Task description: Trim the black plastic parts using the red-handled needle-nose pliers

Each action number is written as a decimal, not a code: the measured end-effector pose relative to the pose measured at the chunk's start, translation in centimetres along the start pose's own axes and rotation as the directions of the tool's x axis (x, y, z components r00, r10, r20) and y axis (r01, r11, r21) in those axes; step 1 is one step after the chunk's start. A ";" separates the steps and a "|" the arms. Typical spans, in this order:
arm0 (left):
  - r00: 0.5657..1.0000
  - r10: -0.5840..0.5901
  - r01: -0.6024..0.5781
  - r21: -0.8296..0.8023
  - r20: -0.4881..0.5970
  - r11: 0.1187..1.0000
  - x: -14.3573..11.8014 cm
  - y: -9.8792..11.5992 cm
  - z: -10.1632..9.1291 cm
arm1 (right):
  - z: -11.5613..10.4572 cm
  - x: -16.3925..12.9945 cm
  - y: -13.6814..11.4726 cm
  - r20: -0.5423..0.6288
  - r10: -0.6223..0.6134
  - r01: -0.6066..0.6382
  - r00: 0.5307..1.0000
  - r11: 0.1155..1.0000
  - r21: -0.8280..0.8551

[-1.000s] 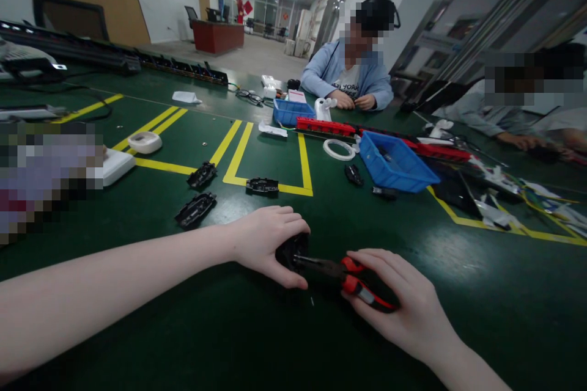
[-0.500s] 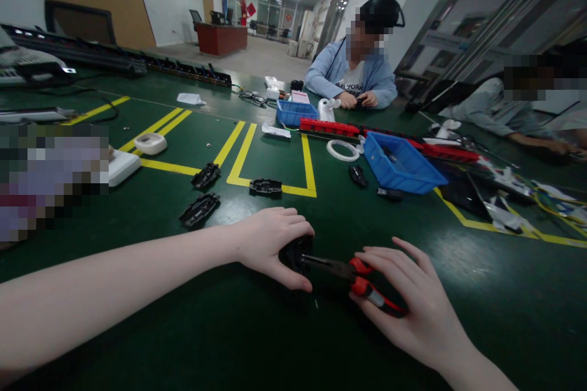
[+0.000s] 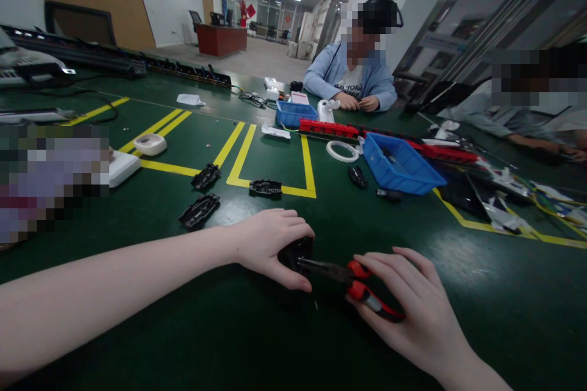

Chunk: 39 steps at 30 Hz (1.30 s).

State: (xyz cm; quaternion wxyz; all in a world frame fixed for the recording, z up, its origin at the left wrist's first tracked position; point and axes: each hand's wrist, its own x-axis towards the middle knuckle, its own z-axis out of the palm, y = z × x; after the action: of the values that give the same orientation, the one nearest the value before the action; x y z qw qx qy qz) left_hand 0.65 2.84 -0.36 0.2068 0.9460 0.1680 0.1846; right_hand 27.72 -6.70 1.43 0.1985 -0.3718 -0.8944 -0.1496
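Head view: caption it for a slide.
Left hand steadies a black part while right hand works red-handled pliers into it.

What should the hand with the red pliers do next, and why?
Probably squeeze the handles gently. The right hand lies over the red pliers, whose dark tips already reach into the black part that the left hand pins to the green table. What the tips grip is too dark to tell.
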 end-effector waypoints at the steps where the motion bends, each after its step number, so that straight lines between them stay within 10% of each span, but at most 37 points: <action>1: 1.000 0.003 -0.003 -0.001 -0.001 1.000 0.0 0.0 0.0 | 0.0 0.0 0.0 -0.003 -0.002 0.002 1.000 1.000 -0.002; 39: 0.999 0.014 -0.013 -0.021 0.040 1.000 0.0 -0.1 -0.2 | -0.1 0.0 0.1 -0.054 0.002 -0.004 0.999 1.000 -0.022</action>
State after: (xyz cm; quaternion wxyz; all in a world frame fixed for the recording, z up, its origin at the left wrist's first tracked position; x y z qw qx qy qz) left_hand 0.54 2.99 -0.22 0.2185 0.9485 0.1557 0.1686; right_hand 27.75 -6.65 1.52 0.2186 -0.3711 -0.8865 -0.1692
